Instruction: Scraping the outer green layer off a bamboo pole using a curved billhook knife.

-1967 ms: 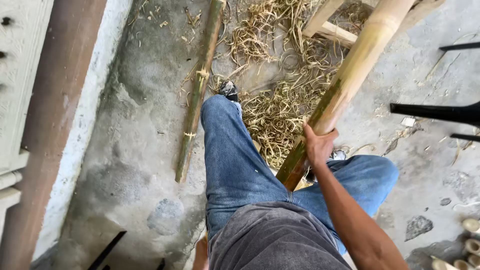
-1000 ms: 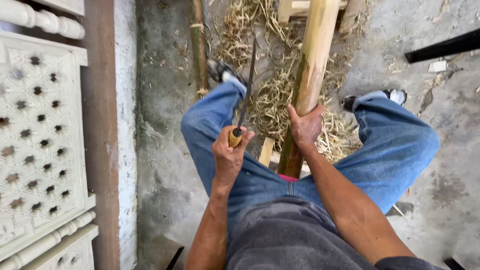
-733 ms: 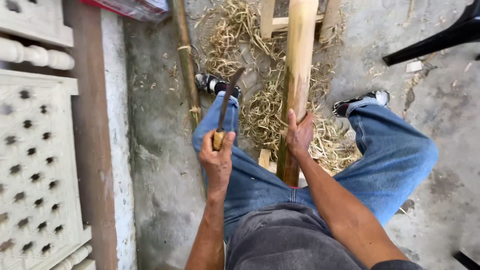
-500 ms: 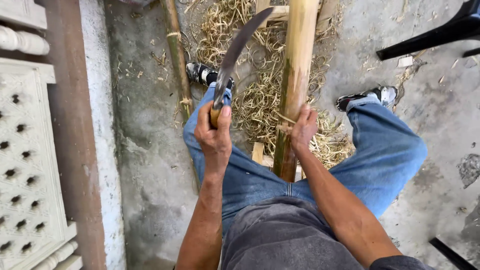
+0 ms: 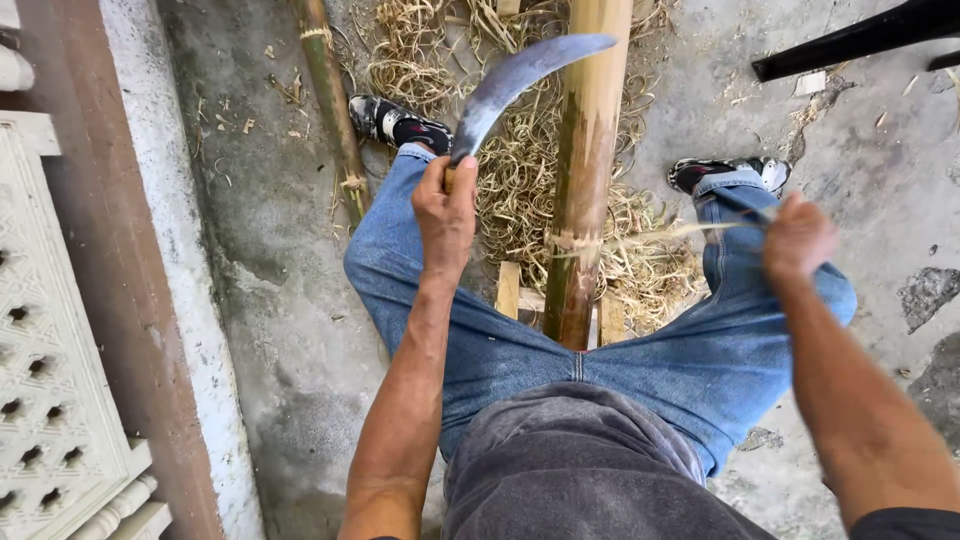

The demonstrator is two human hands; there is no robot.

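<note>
Upright, left hand (image 5: pixel 445 205) clasps sickle (image 5: pixel 520 75), blade curving up-right; right hand (image 5: pixel 797 237) pinches bamboo strip (image 5: pixel 680 232)

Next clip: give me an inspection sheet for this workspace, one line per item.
Surface: bare concrete floor, stained.
Job's things: thick bamboo pole between the knees; curved blade; thin strip running from the pole.
Clutter: shavings; thin bamboo lying at left.
Grippers: left hand grips the blade's handle; right hand pinches the strip.
Cables: nothing seen.
Surroundings: white pierced panel at left; dark furniture leg top right.
</note>
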